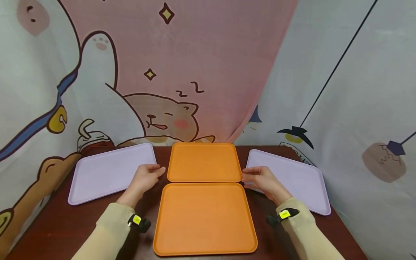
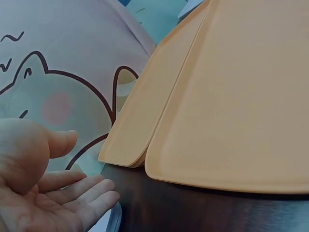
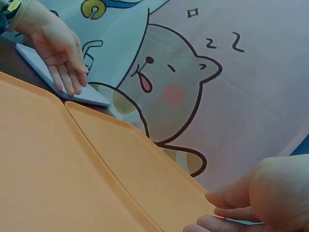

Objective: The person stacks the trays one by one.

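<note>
Two orange trays lie edge to edge in the middle, a far tray (image 1: 204, 162) and a near tray (image 1: 205, 218). My left hand (image 1: 146, 178) is between the left lavender tray (image 1: 110, 173) and the far orange tray, fingers relaxed and holding nothing. The left wrist view shows that hand (image 2: 63, 186) with its palm and loosely extended fingers beside the orange corner. At the far orange tray's right edge, my right hand (image 1: 264, 182) has its fingertips right at the rim, fingers loosely extended over part of the right lavender tray (image 1: 292, 178).
All four trays sit on a dark brown table (image 1: 48, 231), the lavender ones angled at either side. A printed cloth (image 1: 227, 65) with cartoon animals hangs behind and along both sides of the table.
</note>
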The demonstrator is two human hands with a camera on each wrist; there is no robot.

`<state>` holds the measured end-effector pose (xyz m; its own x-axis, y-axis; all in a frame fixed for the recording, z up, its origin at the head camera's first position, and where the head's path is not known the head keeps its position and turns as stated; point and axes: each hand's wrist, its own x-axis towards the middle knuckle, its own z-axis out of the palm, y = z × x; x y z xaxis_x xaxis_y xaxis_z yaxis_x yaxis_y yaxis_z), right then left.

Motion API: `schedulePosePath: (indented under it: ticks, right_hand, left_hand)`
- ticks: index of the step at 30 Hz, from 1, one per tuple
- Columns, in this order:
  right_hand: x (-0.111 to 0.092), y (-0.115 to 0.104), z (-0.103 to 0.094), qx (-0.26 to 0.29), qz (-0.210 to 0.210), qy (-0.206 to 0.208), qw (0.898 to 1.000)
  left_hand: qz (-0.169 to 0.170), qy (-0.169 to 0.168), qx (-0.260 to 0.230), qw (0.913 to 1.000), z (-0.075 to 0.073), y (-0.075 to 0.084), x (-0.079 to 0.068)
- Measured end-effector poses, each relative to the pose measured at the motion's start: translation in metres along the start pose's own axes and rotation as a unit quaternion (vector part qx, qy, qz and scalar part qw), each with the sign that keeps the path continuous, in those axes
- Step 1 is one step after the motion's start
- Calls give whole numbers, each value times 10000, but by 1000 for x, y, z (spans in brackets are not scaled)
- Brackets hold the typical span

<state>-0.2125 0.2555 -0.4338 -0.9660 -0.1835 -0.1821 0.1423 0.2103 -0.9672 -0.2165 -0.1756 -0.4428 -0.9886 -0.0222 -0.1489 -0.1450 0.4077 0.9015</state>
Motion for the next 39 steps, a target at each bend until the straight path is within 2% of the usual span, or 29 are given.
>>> schedulePosePath:
  ticks: [11,18,26,33,39]
  right_hand:
    - [39,3,-9,21,115,579,9983]
    - [59,7,-11,-169,206,593,9979]
    - [71,2,-10,-457,293,604,9967]
    - [77,3,-4,-482,438,446,9969]
    - [81,4,0,-472,394,534,9967]
  left_hand:
    - [-183,-244,-100,9995,6,5,25]
    - [-256,-341,-187,9989,10,7,38]
    - [-423,-478,-363,9973,14,14,45]
    - [-386,-716,-703,9942,19,14,53]
    - [-319,-677,-520,9958,22,13,58]
